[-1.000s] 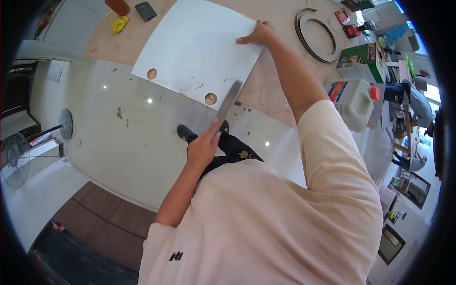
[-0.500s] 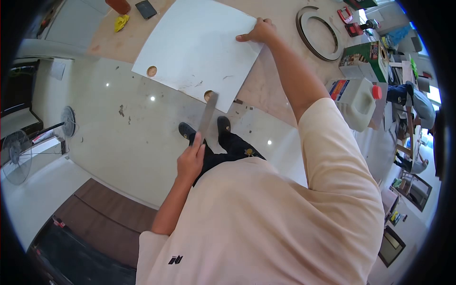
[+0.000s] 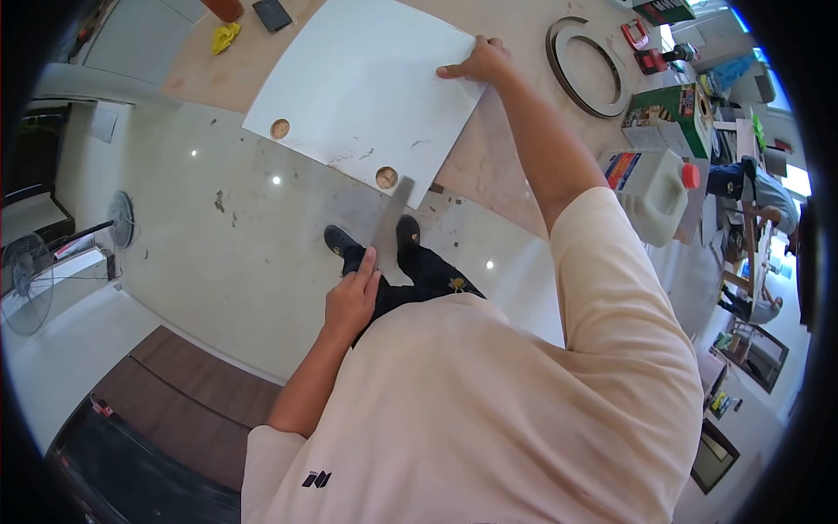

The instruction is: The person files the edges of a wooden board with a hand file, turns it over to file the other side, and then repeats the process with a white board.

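Observation:
My left hand [image 3: 351, 301] is closed around a flat metal file [image 3: 392, 210], its blade blurred and reaching up to the near edge of a white panel [image 3: 375, 87]. The file's tip lies by the panel's near right corner, beside a round recess [image 3: 387, 177]. A second round recess [image 3: 279, 128] is at the near left corner. At the panel's right edge my right hand [image 3: 478, 65] grips it, thumb on top and fingers over the far corner. The panel lies on a worktable [image 3: 489, 148], its near edge jutting past the tabletop. Brown marks and shavings show near that edge.
A coil of edge banding [image 3: 559, 57], a red clamp [image 3: 635, 33], a drill [image 3: 650, 58], a green box [image 3: 690, 113] and a red-capped jug [image 3: 650, 188] stand right. Yellow crumpled material [image 3: 225, 37] and a dark block [image 3: 272, 15] lie left. Other people are far right.
The file has shifted right along the panel's near edge, uncovering the right-hand recess. My left hand has barely moved, and my right hand keeps its hold on the panel.

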Demonstrator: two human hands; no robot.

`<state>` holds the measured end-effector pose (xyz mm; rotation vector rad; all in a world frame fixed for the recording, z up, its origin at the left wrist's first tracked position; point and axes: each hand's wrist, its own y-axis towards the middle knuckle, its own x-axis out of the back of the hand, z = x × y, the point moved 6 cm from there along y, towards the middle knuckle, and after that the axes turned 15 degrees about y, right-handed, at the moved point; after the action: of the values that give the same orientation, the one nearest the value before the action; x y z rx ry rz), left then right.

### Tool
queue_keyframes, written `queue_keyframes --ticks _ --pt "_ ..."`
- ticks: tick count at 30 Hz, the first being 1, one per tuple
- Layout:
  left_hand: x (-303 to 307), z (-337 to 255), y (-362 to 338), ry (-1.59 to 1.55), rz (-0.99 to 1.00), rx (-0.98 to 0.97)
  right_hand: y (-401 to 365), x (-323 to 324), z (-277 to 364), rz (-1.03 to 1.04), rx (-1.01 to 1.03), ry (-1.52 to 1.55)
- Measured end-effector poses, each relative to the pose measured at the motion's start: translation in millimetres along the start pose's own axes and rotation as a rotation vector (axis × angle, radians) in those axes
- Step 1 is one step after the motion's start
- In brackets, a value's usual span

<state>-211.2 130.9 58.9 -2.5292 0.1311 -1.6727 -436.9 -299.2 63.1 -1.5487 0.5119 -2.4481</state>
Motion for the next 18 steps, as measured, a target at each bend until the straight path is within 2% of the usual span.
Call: queue_keyframes --ticks 2,7,11,14,17,18 --pt "-2.8 -5.9 8.0 0.004 0.009 -0.045 -1.9 2.0 3.3 0.020 -0.013 -0.015" --pt "-12.9 -62.7 91.4 0.026 0.042 -0.114 1.3 1.3 4.6 0.016 0.063 -0.031" --pt "-2.4 -23.9 57.2 0.001 -0.002 -0.015 6.6 0.4 2.2 -0.004 0.073 -0.059" --pt "16.4 31.5 8.7 -0.077 -0.101 0.087 -0.6 -5.1 1.8 -0.146 0.071 0.100" --pt "12.9 46.2 8.3 -0.052 -0.046 0.097 -23.5 -19.8 12.1 -0.453 0.045 0.125" --pt "4.4 42.0 21.9 -0.021 -0.033 0.076 -21.5 -20.4 16.2 -0.438 0.041 0.142"
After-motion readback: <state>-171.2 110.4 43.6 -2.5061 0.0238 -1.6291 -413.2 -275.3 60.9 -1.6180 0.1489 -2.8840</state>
